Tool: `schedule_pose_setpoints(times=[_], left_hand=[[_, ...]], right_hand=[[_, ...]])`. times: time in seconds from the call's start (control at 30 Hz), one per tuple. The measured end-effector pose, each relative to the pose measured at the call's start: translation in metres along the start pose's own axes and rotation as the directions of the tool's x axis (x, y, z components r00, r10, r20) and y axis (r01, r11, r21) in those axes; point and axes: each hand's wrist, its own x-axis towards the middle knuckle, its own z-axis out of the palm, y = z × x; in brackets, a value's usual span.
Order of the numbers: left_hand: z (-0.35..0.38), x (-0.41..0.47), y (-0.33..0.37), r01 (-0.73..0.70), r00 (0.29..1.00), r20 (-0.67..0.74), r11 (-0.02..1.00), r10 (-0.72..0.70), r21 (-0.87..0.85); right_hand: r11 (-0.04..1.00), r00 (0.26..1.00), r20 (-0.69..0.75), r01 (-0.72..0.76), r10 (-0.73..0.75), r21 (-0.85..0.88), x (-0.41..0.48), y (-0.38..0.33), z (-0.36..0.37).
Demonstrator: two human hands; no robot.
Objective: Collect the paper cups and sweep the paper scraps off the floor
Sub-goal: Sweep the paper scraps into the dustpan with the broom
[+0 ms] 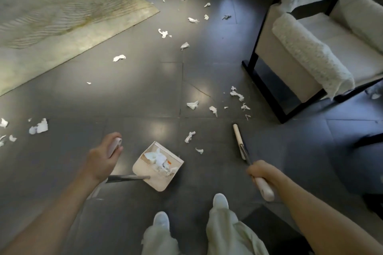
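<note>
The dustpan (158,166) sat flat on the dark floor (134,93) just ahead of the person's shoes (220,201), between the two hands. Its mouth faced away and to the right, and a heap of white scraps (159,160) lay inside. Its long handle (126,178) ran from the pan's near-left side up to the left hand (103,157), whose fingers were curled round the pale grip at the top.

The broom (238,136) stood right of the pan and apart from it. Its long axis ran from the right hand (262,173) forward and slightly left, the pale far end pointing down at the floor. The right fingers were clenched round the shaft just above the cream grip.

Loose scraps (190,136) lay between pan and broom. More were scattered ahead, far left, near the rug (62,16) and by the chair (310,47).
</note>
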Motion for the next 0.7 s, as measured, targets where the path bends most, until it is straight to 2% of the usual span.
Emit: schedule_pose_setpoints(times=[0.1,0.23,0.27,0.37,0.47,0.57,0.7], left_hand=[[-0.015,0.0,-0.022,-0.006,0.998,0.061,1.0,0.005,0.02],[-0.032,-0.003,-0.047,-0.041,0.996,0.074,0.999,0.042,-0.017],[-0.035,-0.005,-0.052,-0.039,0.996,0.083,0.999,0.04,-0.018],[-0.042,-0.009,-0.068,-0.002,0.991,0.134,1.0,0.004,-0.017],[-0.047,-0.009,-0.082,0.013,0.985,0.171,1.0,-0.01,-0.018],[-0.047,-0.009,-0.09,0.011,0.982,0.191,1.0,-0.006,-0.025],[-0.045,-0.002,-0.1,0.013,0.976,0.218,1.0,-0.01,-0.014]], right_hand=[[1.0,0.999,0.038,0.016,-0.016,-0.011,-0.019,-0.034,0.037],[1.0,0.997,0.068,0.027,-0.027,-0.005,-0.032,-0.069,0.084],[0.999,0.997,0.066,0.023,-0.025,0.035,-0.032,-0.073,0.091],[0.946,0.995,0.104,-0.043,0.01,0.321,-0.029,-0.076,0.098],[0.888,0.99,0.136,-0.08,0.02,0.454,-0.045,-0.077,0.085],[0.924,0.996,0.083,-0.001,-0.033,0.382,-0.06,-0.085,0.076],[0.989,0.988,-0.042,0.148,-0.147,0.016,-0.046,-0.106,0.081]])
